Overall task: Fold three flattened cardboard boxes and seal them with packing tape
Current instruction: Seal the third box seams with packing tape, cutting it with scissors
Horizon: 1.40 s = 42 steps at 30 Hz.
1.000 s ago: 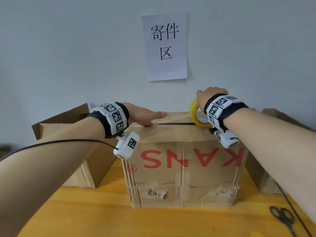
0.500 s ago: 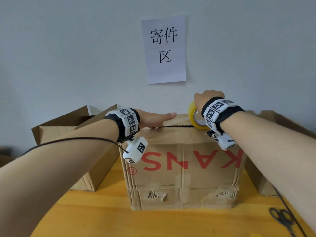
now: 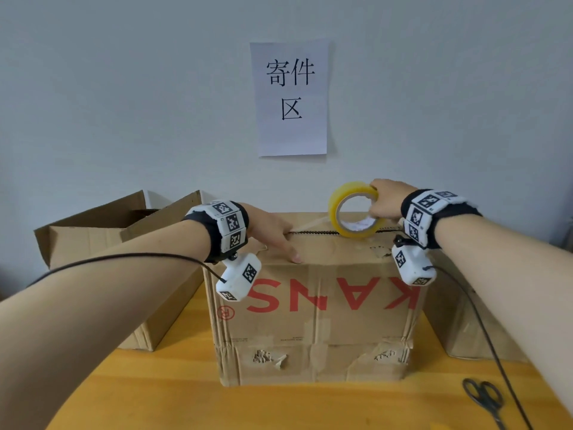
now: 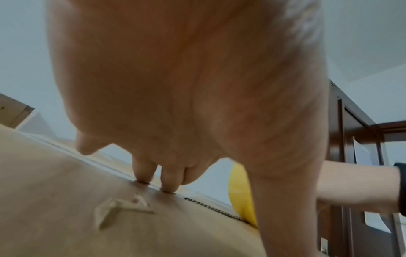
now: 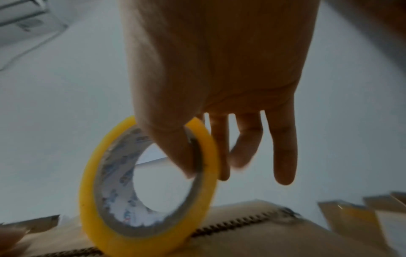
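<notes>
From the head camera, a brown cardboard box with red lettering (image 3: 313, 305) is standing on a yellow wooden table (image 3: 279, 405), one of three boxes counted; one pair of black scissors (image 3: 483, 398) is lying nearby. The left hand (image 3: 273, 231) is pressing flat, fingers straight, on the top flaps.

The left wrist camera is showing fingertips (image 4: 144, 175) touching the seam.

The right wrist camera is showing the right hand (image 5: 208, 87) pinching one yellow roll of packing tape (image 5: 145, 187), probably light and rigid, best held through its core.
</notes>
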Available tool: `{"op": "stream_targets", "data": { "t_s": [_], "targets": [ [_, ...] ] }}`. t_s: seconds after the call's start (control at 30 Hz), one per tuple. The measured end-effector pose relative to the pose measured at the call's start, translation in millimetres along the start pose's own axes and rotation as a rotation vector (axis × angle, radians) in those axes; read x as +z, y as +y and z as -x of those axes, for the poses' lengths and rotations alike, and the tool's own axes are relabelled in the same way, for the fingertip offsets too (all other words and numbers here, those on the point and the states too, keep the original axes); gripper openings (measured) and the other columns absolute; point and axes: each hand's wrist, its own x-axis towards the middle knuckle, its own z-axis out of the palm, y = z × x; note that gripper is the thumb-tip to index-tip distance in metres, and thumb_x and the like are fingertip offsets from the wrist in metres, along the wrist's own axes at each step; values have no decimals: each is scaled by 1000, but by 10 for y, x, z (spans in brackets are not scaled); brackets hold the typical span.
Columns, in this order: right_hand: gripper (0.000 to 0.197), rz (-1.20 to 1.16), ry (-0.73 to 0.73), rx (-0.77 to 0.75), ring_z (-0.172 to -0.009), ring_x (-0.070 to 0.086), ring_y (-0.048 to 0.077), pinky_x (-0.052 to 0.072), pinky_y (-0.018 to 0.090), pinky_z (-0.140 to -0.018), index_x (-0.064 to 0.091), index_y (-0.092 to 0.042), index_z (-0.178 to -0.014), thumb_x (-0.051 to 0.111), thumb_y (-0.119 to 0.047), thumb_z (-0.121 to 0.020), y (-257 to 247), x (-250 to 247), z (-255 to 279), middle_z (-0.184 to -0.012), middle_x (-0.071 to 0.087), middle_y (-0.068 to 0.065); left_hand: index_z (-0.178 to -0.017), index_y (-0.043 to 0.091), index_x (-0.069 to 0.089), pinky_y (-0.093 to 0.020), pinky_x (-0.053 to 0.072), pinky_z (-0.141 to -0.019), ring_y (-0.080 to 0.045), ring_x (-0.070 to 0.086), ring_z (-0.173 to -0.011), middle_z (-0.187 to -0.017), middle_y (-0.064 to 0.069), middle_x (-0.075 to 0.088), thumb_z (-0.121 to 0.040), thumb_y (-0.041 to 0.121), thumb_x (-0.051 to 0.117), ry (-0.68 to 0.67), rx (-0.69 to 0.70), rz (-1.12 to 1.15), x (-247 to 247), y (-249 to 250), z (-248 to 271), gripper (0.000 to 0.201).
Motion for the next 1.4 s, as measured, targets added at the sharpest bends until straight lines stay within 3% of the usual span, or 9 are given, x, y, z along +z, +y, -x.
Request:
{"op": "stream_targets", "data": {
  "t_s": [0.3, 0.5, 0.7, 0.87, 0.93, 1.1, 1.2, 1.3, 1.4],
  "targets": [
    [65, -271, -75, 33, -125, 53, 26, 41, 35, -96, 48, -21, -141, 72, -50, -87, 270, 166, 179, -139, 54, 5, -153, 14, 30, -41, 35, -115, -23, 42, -136, -149, -3, 44, -80, 39, 81, 31, 16, -90, 45, -70, 60, 93],
    [55, -235, -120, -53, -101, 52, 19, 40, 32, -82, 57, -19, -124, 69, -57, -86, -15, 97, 455, -116, 56, 0, -159, 18, 18, -40, 20, -120, -23, 28, -147, -162, -1, 29, -84, 34, 77, 156, -50, -184, 35, -367, 247, 97],
    [41, -251, -134, -126, -71, 59, 19, 43, 29, -62, 61, -15, -88, 72, -54, -84, -460, 98, 647, -83, 64, 3, -156, 20, 29, -40, 28, -117, -27, 35, -143, -157, -3, 37, -80, 28, 82, 372, -176, -118, 113, -644, 351, 93],
    [57, -192, -97, -56, -88, 70, 23, 56, 35, -78, 71, -15, -105, 70, -65, -78, -578, 128, 764, -96, 74, 5, -138, 14, 51, -43, 45, -101, -40, 49, -126, -136, -15, 51, -95, 19, 61, 656, -354, 49, 226, -671, 474, 44],
    [58, -192, -98, -43, -86, 70, 22, 56, 36, -79, 70, -13, -105, 69, -66, -79, -574, 119, 799, -96, 74, 5, -120, 7, 56, -43, 55, -93, -37, 59, -116, -122, -15, 56, -98, 21, 57, 599, -281, 196, 282, -508, 541, 26],
    [56, -181, -96, -20, -67, 65, 20, 52, 32, -65, 67, -13, -104, 69, -65, -81, -581, 84, 926, -88, 72, 5, -141, 19, 50, -37, 59, -60, -22, 60, -79, -133, -3, 48, -91, 53, 63, 347, -64, 369, 513, 205, 852, 62],
    [59, -175, -113, -2, -70, 68, 19, 51, 29, -59, 65, -12, -108, 70, -63, -80, -584, 53, 977, -88, 74, 8, -118, 27, 53, -41, 55, -73, -24, 58, -97, -126, -12, 56, -80, 61, 71, 292, 7, 352, 705, 443, 826, 54],
    [62, -162, -133, 27, -71, 70, 20, 50, 29, -54, 59, -14, -112, 71, -65, -79, -575, 21, 1013, -89, 75, 9, -146, 28, 33, -44, 61, -72, -25, 66, -89, -136, -10, 41, -49, 82, 71, 317, 10, 302, 854, 517, 711, 118],
    [62, -147, -138, 54, -72, 70, 21, 49, 29, -55, 58, -14, -113, 70, -65, -79, -556, -5, 1049, -90, 75, 9, -155, 33, 14, -49, 57, -89, -32, 49, -125, -147, -5, 30, -30, 84, 67, 379, 25, 328, 932, 579, 623, 145]
  ]
}}
